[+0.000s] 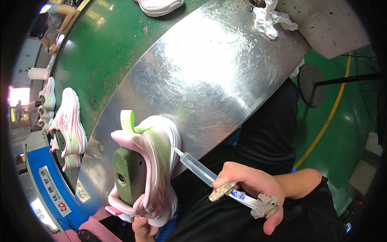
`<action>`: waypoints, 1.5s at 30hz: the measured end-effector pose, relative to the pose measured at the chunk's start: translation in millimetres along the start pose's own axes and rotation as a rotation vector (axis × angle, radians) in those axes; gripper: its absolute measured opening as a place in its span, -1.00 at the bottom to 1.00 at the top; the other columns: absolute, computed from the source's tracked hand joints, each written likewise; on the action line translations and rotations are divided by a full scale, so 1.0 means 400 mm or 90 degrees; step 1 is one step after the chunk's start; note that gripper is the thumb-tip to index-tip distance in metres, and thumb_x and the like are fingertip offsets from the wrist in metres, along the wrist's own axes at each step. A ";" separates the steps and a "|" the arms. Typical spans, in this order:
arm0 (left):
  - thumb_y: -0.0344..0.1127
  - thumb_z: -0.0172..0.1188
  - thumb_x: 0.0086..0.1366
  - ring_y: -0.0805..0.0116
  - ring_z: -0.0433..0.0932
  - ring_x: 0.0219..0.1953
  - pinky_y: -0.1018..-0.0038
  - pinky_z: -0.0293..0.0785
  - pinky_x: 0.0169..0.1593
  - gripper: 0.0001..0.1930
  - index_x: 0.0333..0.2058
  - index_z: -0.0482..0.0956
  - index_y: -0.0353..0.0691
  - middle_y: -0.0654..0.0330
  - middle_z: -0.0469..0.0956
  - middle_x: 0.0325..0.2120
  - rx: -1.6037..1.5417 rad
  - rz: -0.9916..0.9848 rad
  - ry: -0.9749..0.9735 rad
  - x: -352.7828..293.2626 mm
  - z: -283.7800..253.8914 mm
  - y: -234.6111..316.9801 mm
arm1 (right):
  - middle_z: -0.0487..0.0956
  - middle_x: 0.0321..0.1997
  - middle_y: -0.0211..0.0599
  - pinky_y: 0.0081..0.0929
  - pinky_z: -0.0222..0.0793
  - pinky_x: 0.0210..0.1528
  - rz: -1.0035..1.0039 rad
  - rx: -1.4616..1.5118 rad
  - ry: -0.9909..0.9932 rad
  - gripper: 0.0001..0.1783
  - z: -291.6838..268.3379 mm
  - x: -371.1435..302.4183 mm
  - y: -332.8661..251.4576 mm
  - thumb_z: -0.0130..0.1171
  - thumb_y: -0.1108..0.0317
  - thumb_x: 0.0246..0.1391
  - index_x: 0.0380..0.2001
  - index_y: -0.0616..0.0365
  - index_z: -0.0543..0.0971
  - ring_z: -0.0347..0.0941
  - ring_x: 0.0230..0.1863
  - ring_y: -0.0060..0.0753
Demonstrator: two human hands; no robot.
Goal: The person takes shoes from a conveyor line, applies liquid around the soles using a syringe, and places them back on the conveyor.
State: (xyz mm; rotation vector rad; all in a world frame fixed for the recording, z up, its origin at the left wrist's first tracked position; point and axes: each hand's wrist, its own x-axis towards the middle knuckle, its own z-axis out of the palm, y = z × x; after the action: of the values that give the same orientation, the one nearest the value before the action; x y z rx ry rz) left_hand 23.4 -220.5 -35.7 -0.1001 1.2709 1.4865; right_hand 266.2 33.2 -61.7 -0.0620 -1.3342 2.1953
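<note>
A pink, white and light green sports shoe (163, 139) rests at the near edge of the metal plate, with a dark green shoe last (128, 173) inside it. My left hand (143, 227) is closed on the shoe's near end, most of its fingers hidden beneath. In my right hand (250, 181) is a clear plastic syringe (197, 167), its nozzle at the seam between the shoe's upper and white sole. Dried, crusty material coats the syringe's finger flange, and a crumpled greyish wad (265, 205) covers its plunger end, beside my thumb.
A shiny metal plate (193, 105) lies beside a green conveyor belt (109, 40) carrying more shoes (69, 121). White crumpled cloth (266, 20) lies at the plate's far right. A round black stool base (311, 84) stands right. Another person (52, 24) is at far left.
</note>
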 end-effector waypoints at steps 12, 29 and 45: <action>-0.49 0.22 0.00 0.14 0.47 0.00 0.29 0.43 -0.04 -0.20 0.23 0.07 -0.38 -0.09 0.37 0.07 -0.134 -0.060 -0.142 0.051 0.124 -0.085 | 0.25 0.06 -0.15 -0.47 0.12 0.13 -0.043 0.146 -0.031 0.24 0.053 0.006 0.005 0.52 -0.10 -0.40 0.19 0.41 0.07 0.24 0.08 -0.38; -0.05 0.17 0.16 0.14 0.51 -0.18 0.18 0.43 -0.12 -0.44 0.05 0.31 -0.25 -0.01 0.48 -0.17 -0.078 -0.200 -0.278 0.157 0.293 -0.122 | 0.47 -0.10 -0.10 -0.46 0.16 -0.12 0.151 -0.219 -0.145 0.25 0.039 -0.008 -0.307 0.39 -0.37 -0.48 0.10 0.45 0.25 0.34 -0.20 -0.35; -0.51 0.21 0.02 0.24 0.53 -0.14 0.34 0.53 -0.08 -0.48 0.02 0.37 -0.13 0.15 0.50 -0.18 -0.144 -0.209 -0.411 0.257 0.487 -0.098 | 0.47 -0.01 0.21 -0.39 0.18 -0.17 0.097 -0.353 0.038 -0.09 0.082 -0.103 -0.412 0.09 -0.32 -0.04 0.04 0.38 0.37 0.44 -0.16 -0.17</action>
State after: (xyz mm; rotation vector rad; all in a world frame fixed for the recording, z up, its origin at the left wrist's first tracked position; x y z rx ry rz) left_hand 120.8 -19.4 -46.6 0.0247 0.5357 1.2267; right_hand 362.7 43.9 81.6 -0.4465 -1.9160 1.8552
